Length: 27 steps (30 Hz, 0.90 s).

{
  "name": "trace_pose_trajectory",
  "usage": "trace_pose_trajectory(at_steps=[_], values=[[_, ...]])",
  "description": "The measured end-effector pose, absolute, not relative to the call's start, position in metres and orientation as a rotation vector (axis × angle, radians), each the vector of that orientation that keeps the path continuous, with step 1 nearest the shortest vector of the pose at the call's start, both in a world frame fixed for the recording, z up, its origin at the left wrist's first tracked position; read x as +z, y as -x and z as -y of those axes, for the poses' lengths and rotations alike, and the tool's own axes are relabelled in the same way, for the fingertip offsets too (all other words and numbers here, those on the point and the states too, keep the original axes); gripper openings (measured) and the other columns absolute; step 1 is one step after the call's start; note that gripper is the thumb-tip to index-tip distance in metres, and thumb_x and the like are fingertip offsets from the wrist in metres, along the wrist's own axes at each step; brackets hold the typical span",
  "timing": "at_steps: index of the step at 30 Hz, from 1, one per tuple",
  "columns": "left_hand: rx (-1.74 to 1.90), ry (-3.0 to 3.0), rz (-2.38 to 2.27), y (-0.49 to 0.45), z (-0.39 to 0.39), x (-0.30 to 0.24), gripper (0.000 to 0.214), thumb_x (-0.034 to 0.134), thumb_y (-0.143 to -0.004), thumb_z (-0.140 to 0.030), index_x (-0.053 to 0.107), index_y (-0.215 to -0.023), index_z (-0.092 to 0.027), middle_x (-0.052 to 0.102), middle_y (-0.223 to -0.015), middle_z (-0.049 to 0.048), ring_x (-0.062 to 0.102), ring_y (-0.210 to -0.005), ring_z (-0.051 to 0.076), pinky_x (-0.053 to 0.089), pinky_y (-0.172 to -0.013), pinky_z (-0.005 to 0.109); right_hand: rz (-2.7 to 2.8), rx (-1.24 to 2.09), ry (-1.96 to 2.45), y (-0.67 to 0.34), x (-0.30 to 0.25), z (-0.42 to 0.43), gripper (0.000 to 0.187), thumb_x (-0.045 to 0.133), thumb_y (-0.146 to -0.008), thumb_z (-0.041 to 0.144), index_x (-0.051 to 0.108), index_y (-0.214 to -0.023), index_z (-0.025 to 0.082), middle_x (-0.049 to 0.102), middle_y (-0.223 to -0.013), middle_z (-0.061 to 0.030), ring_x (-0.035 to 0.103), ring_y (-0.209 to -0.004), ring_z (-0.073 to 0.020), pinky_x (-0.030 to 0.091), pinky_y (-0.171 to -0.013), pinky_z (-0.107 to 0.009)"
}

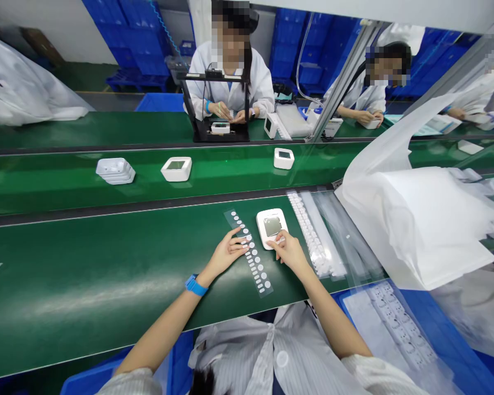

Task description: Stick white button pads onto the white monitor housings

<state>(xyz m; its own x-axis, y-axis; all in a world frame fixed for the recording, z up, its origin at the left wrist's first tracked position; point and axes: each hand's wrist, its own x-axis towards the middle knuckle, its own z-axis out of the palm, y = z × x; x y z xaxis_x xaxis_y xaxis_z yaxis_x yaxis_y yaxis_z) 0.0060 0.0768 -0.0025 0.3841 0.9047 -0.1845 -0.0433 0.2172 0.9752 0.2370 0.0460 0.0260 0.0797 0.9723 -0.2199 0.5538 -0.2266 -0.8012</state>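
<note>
On the green bench (107, 263), head view: a white unit w/ grey screen (272, 226) is being touched at its near R corner by the R hand (287, 251), the nearer of the two; it's being seen just beyond and slightly L of that hand, its slightly longer axis being pointed roughly away from the body. Thumb + fingertips are being drawn close over the corner; whether a small pc is being pinched can't be told. Just L of the unit, a clear sticker strip (256, 260) is being laid diagonally, far L to near R; L hand (228, 251) is being rested on it, fingers loosely spread, no grip being shown. R of the unit, more clear strips (308, 236) are being spread lengthwise. Containers: in the blue bin, lower R (422, 310), white sheets w/ dark marks (399, 318) are being held; contents of the blue bin, lower L (107, 376) are mostly being hidden.
</note>
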Motion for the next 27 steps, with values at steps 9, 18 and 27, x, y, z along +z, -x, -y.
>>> trace_pose_trajectory(at_steps=[9,18,27], values=[[0.852,-1.129,-0.915,-0.016,-0.070,-0.002,0.074,0.077,-0.071,-0.032,0.042,-0.135,-0.017,0.073,-0.101,0.0103,0.071,-0.096,0.024,0.053,-0.094,0.043,1.641,0.800,1.575,-0.212,0.024,-0.035,0.019,0.053,-0.090,0.041,0.060,-0.088,0.023,0.064,-0.071,-0.0001,0.059,-0.058,-0.0155,0.047,-0.058,-0.026],[0.864,-1.174,-0.915,-0.014,-0.068,0.000,0.065,0.073,-0.075,-0.034,0.047,-0.132,-0.016,0.076,-0.097,0.0079,0.071,-0.095,0.024,0.052,-0.094,0.041,1.711,0.483,1.224,-0.177,0.006,-0.039,0.018,0.051,-0.093,0.024,0.069,-0.090,0.023,0.060,-0.090,-0.0063,0.061,-0.084,-0.0186,0.053,-0.078,-0.035],[0.888,-1.173,-0.949,-0.015,-0.066,-0.004,0.062,0.071,-0.077,-0.034,0.046,-0.132,-0.017,0.076,-0.099,0.0088,0.071,-0.099,0.025,0.052,-0.096,0.042,1.641,0.548,1.229,-0.170,0.001,-0.041,0.014,0.051,-0.093,0.021,0.065,-0.089,0.021,0.058,-0.092,-0.0069,0.060,-0.088,-0.0196,0.052,-0.079,-0.037]])
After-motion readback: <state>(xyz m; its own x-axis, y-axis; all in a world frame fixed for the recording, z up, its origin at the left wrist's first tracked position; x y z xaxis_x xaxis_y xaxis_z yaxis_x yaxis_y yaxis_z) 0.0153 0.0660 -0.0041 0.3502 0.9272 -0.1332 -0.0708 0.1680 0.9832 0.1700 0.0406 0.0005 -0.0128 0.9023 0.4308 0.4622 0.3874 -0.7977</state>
